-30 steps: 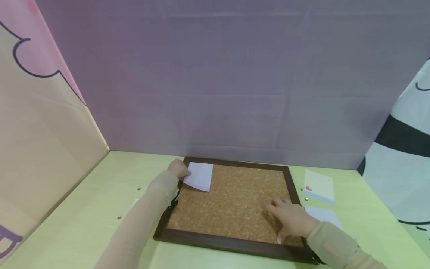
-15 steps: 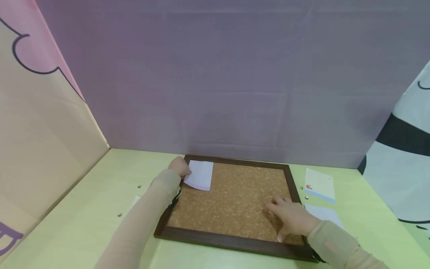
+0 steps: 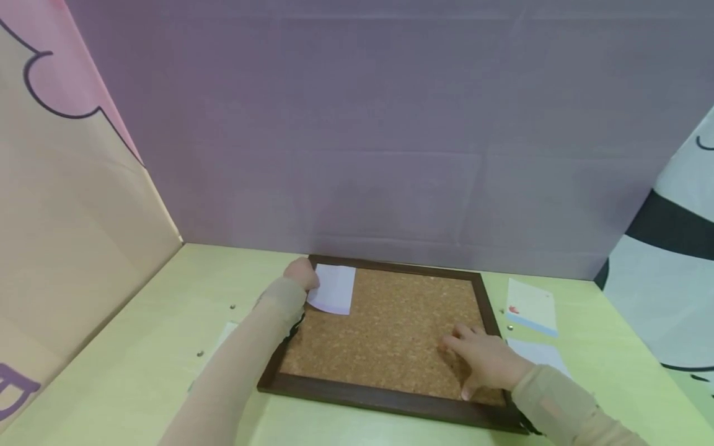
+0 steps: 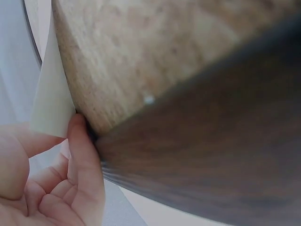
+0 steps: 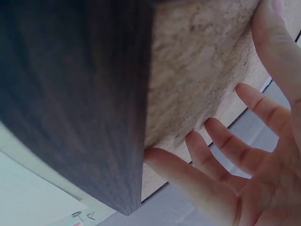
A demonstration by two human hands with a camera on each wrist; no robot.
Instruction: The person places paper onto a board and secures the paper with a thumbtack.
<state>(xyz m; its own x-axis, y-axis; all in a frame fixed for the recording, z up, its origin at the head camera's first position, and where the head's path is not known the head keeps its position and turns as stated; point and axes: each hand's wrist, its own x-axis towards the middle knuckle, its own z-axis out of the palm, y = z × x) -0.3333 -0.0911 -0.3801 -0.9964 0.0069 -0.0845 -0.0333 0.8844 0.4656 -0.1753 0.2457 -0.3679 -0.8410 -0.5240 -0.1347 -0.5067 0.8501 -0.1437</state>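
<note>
A dark-framed cork board [image 3: 385, 337] lies on the pale yellow-green table. At its far left corner my left hand [image 3: 302, 274] pinches the left edge of a white paper note [image 3: 336, 288]. The left wrist view shows thumb and forefinger on either side of that note [image 4: 51, 101], beside the board's frame [image 4: 202, 136]. The note lies over the cork, its lower edge slightly curved. My right hand [image 3: 488, 359] rests with spread, bent fingertips on the cork near the right side of the board. Nothing shows inside that hand [image 5: 263, 174] in the right wrist view.
To the right of the board lie a cream card with a blue strip [image 3: 531, 310] and a white sheet [image 3: 540, 355]. Small pins [image 3: 510, 327] sit beside them, others [image 3: 232, 306] on the left. Another paper [image 3: 224, 332] is partly hidden by my left forearm. A grey-purple backdrop [image 3: 390, 136] stands behind.
The whole scene shifts slightly upward in the head view. My left hand and the note stay at the same board corner, and the right hand keeps its place.
</note>
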